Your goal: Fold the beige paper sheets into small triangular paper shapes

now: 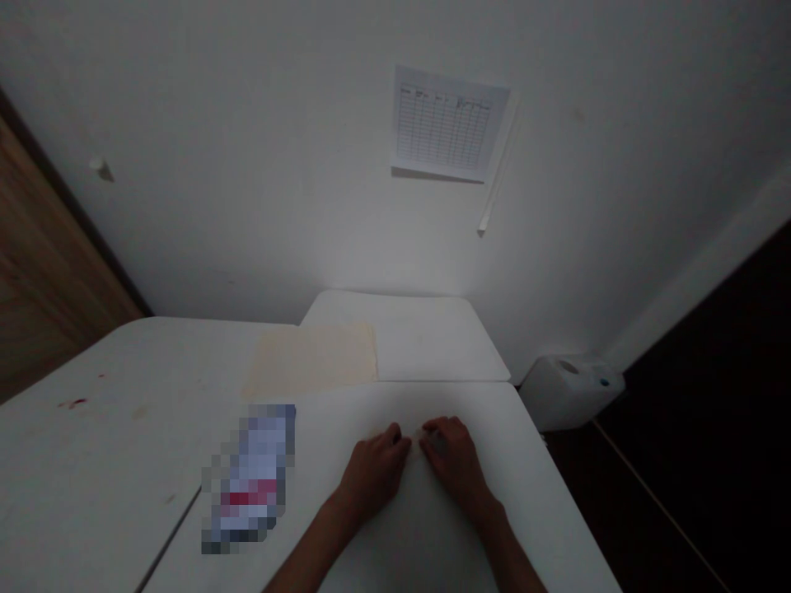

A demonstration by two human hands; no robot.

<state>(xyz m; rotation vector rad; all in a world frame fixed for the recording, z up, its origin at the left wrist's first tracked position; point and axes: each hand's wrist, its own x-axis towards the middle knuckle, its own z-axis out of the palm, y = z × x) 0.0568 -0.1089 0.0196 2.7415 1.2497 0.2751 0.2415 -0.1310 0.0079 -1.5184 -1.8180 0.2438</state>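
Both my hands rest on a white table (525, 469), close together near its middle. My left hand (375, 471) has its fingers curled under, knuckles up, resting on the surface. My right hand (453, 459) is likewise curled, its fingertips almost touching those of the left. Whether anything small lies between the fingertips is too dim to tell. A blurred rectangular object (250, 478), white with a red band, lies flat on the table to the left of my left hand.
A cream sheet (315, 358) lies farther back across the table joint. A second white table (92, 428) adjoins on the left, a third (426, 329) behind. A printed chart (446, 123) hangs on the wall. A white container (572, 387) sits on the dark floor at right.
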